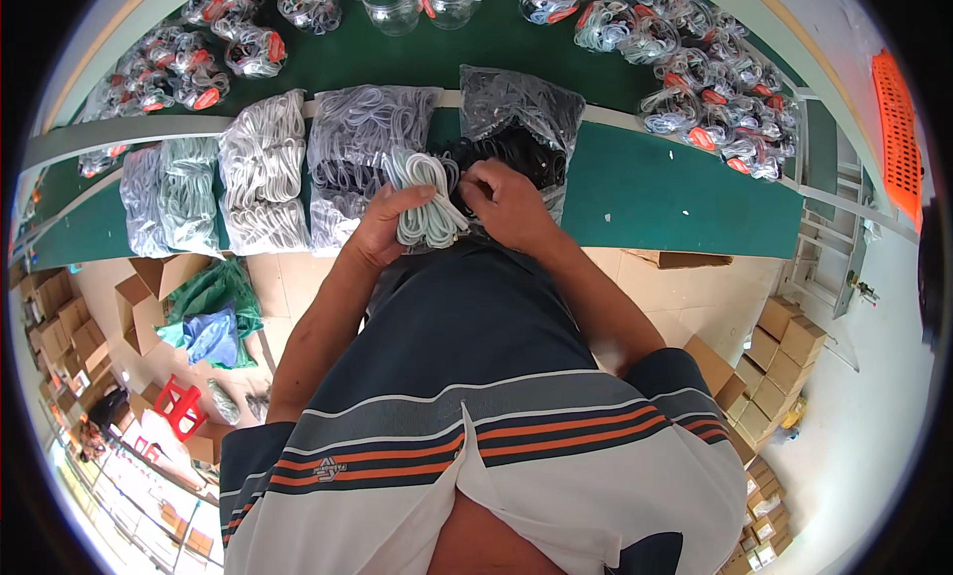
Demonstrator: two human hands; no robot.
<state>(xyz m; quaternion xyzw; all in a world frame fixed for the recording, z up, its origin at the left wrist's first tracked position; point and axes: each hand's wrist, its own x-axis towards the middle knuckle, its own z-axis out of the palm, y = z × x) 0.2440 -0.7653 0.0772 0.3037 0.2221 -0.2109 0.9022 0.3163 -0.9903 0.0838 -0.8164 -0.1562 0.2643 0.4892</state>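
Cord bundle [431, 219], pale and looped, sits in the left hand [382, 227], at the table's near edge and in front of the bagged cords. The left thumb presses across the loops from the left, below their upper ends; the other left fingers are mostly hidden at the side and behind, so how far they wrap around cannot be told. The left fingers are closed on the bundle, with loops standing above the thumb and more hanging below it.

The right hand [508, 206] is just to the right of the bundle, its fingers [482, 178] curled and drawn close together beside the bundle's upper right side. Whether they pinch a strand cannot be told. Behind them lies a bag of black cords [526, 156], open toward the person.

On the green table [685, 203], a bag of grey cords [367, 128] lies behind and left of the bundle, and white cords [262, 168] lie farther left. Clear jars [392, 7] stand at the far side.
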